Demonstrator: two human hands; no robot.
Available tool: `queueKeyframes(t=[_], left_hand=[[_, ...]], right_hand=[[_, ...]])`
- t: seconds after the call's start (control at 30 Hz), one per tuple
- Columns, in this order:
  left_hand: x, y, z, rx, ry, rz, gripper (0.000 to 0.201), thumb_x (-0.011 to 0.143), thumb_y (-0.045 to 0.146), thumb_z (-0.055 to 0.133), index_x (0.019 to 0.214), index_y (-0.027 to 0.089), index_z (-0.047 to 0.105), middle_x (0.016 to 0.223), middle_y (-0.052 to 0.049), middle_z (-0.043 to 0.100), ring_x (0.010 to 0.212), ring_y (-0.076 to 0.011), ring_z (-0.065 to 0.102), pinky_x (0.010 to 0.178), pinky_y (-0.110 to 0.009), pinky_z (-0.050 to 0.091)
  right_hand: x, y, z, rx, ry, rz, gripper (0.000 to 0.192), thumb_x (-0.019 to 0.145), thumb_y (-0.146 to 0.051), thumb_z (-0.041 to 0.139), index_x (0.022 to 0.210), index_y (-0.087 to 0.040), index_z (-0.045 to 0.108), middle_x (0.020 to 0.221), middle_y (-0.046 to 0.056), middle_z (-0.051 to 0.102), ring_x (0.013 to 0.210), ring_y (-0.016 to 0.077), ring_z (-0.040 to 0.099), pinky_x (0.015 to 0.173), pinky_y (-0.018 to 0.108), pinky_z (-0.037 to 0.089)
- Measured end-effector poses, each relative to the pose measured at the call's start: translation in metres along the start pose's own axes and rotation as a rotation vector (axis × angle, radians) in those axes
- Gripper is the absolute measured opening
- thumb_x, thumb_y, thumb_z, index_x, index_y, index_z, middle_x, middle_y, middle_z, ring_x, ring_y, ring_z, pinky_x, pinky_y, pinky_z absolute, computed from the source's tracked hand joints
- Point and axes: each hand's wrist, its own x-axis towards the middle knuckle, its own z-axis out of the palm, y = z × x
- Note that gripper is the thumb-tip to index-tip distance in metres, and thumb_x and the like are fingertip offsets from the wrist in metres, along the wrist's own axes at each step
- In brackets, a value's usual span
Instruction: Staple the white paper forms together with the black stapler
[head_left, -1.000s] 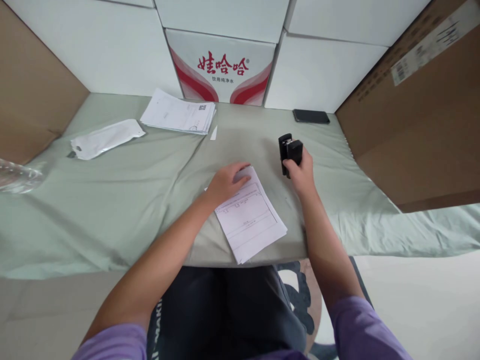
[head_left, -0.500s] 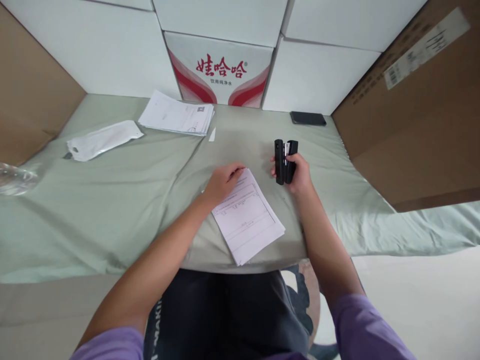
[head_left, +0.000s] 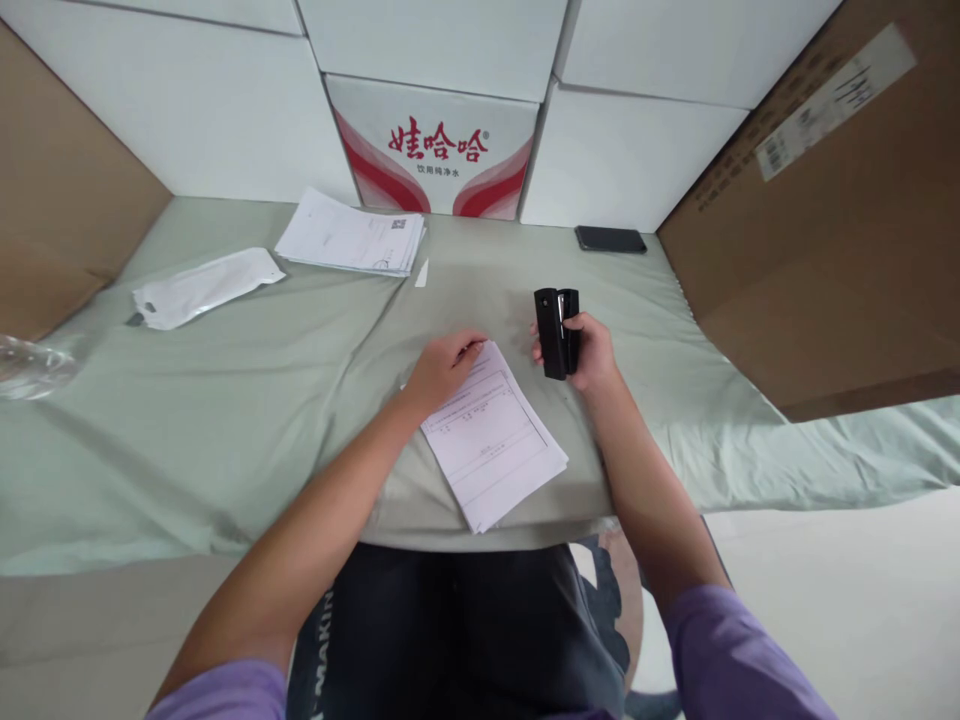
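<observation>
A black stapler (head_left: 553,335) is held in my right hand (head_left: 591,350), which is closed around it a little above the green cloth. Its long side stands nearly upright in view, and a strip of metal shows between its two arms. To its left lies a stack of printed papers (head_left: 495,440), slightly fanned at the near corner. My left hand (head_left: 444,372) grips the far left corner of that stack, with the thumb on top and the other fingertips partly hidden.
Behind stand white boxes (head_left: 442,150), with brown cartons (head_left: 847,250) at both sides. Another pile of papers (head_left: 352,235), a white packet (head_left: 210,288), a small white scrap (head_left: 422,274), a phone (head_left: 610,239) and clear plastic (head_left: 34,366) lie on the cloth (head_left: 247,430).
My right hand has turned the stapler and shifted it slightly left and nearer to me. The gap between its arms looks narrower. My left hand keeps its place on the papers.
</observation>
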Motion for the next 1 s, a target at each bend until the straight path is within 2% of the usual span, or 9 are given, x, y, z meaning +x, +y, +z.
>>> queueKeyframes(t=[0.27, 0.67, 0.9, 1.0], left_hand=[[-0.0005, 0.0026, -0.0008, 0.015, -0.007, -0.016, 0.031, 0.1, 0.034, 0.047, 0.113, 0.021, 0.072, 0.1, -0.004, 0.076, 0.088, -0.0175, 0.067, 0.086, -0.032, 0.052], [-0.0007, 0.0011, 0.0001, 0.023, -0.008, -0.035, 0.03, 0.099, 0.036, 0.049, 0.114, 0.022, 0.072, 0.102, -0.005, 0.077, 0.089, -0.0175, 0.068, 0.087, -0.033, 0.053], [-0.0002, 0.0041, -0.0015, 0.025, -0.028, -0.043, 0.032, 0.097, 0.033, 0.049, 0.118, 0.021, 0.071, 0.109, -0.006, 0.077, 0.095, -0.0194, 0.069, 0.09, -0.035, 0.053], [-0.0004, 0.0044, -0.0018, 0.026, -0.037, -0.049, 0.034, 0.094, 0.027, 0.05, 0.12, 0.021, 0.07, 0.113, -0.007, 0.076, 0.099, -0.0202, 0.069, 0.092, -0.036, 0.053]], right_hand=[[0.003, 0.0037, 0.0002, 0.055, -0.064, 0.045, 0.031, 0.063, -0.038, 0.054, 0.087, -0.019, 0.057, 0.075, 0.009, 0.071, 0.058, 0.0213, 0.064, 0.046, 0.032, 0.054], [0.0057, 0.0064, -0.0049, 0.098, -0.099, 0.074, 0.033, 0.067, -0.037, 0.052, 0.094, -0.018, 0.056, 0.077, 0.009, 0.071, 0.06, 0.0217, 0.065, 0.048, 0.032, 0.054], [0.0062, 0.006, 0.0002, 0.03, 0.015, 0.041, 0.032, 0.066, -0.04, 0.053, 0.09, -0.02, 0.056, 0.075, 0.008, 0.071, 0.06, 0.0223, 0.066, 0.048, 0.034, 0.054], [0.0079, 0.0083, 0.0007, -0.075, 0.09, -0.021, 0.032, 0.064, -0.04, 0.055, 0.091, -0.022, 0.053, 0.076, 0.006, 0.069, 0.06, 0.0214, 0.064, 0.048, 0.033, 0.051]])
